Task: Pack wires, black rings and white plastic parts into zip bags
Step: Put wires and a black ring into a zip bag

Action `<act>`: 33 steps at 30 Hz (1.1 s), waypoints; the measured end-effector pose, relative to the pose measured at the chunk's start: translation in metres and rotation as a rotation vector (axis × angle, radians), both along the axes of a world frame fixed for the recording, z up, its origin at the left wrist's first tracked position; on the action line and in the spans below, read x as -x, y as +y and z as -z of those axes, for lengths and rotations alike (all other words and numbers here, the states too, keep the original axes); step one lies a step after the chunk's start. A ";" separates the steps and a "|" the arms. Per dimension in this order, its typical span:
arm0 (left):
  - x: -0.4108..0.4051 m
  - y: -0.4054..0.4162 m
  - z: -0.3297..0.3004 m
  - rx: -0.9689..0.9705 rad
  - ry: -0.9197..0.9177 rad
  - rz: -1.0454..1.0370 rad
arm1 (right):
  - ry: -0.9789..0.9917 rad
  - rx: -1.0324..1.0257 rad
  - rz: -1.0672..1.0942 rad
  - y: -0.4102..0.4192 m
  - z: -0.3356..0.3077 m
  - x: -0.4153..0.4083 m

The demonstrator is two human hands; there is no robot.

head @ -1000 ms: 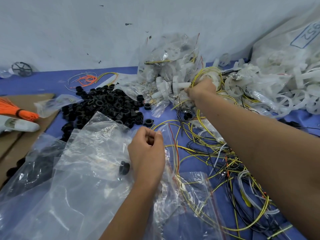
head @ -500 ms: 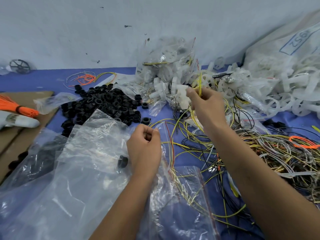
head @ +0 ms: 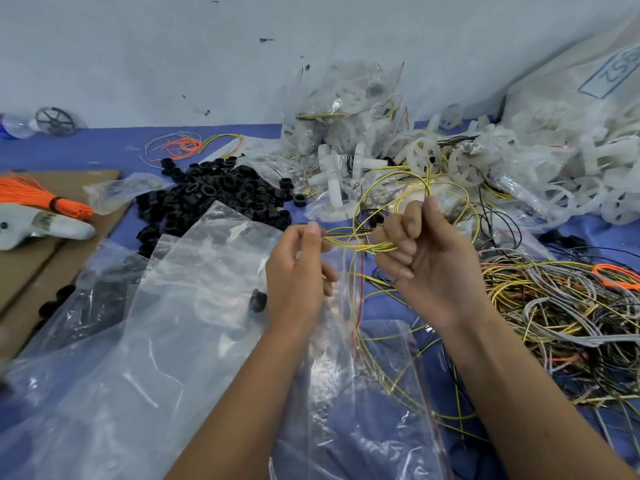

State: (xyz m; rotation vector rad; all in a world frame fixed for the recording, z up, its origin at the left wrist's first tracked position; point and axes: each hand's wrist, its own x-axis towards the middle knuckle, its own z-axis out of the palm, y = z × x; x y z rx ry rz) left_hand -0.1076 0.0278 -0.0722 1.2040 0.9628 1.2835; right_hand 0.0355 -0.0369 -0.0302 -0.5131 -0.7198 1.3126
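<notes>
My right hand [head: 429, 261] grips a bundle of thin yellow wires [head: 408, 199] whose loops rise above the fingers. My left hand [head: 298, 268] pinches the other end of the same wires at its fingertips, above clear zip bags [head: 166, 306]. One black ring [head: 258, 299] lies inside a bag by my left wrist. A pile of black rings [head: 214, 199] sits at centre left. White plastic parts [head: 450, 161], some in bags, are heaped at the back right.
A large tangle of grey, yellow and orange wires [head: 568, 306] lies at the right. On brown cardboard [head: 41, 258] at the left are an orange wire bundle [head: 31, 195] and a white tool [head: 41, 226]. A grey wall [head: 173, 57] bounds the blue table [head: 104, 150].
My right hand pulled the yellow wires from the white parts pile back toward me. My left hand rose slightly and took the wires' other end in its fingertips.
</notes>
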 end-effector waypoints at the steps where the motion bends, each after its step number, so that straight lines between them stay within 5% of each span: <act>1: 0.000 0.000 -0.002 0.040 -0.070 0.074 | 0.020 -0.008 -0.047 -0.001 0.001 -0.001; 7: 0.002 -0.003 -0.007 0.105 -0.189 0.231 | -0.072 0.163 0.000 0.003 0.007 -0.003; 14: 0.002 -0.002 0.000 -0.050 0.012 0.157 | -0.542 0.322 0.222 0.005 0.021 0.002; 21: -0.003 -0.001 0.008 -0.034 0.141 0.144 | -1.303 0.131 0.728 0.009 0.031 0.000; 26: -0.002 -0.006 0.003 -0.083 0.164 0.199 | -1.627 0.088 0.795 0.010 0.034 -0.003; 29: 0.001 -0.006 -0.001 -0.079 0.052 0.241 | -1.608 -0.006 0.705 0.009 0.033 -0.003; 33: 0.004 -0.004 -0.002 -0.115 -0.020 0.250 | -1.201 0.036 0.399 0.007 0.028 -0.002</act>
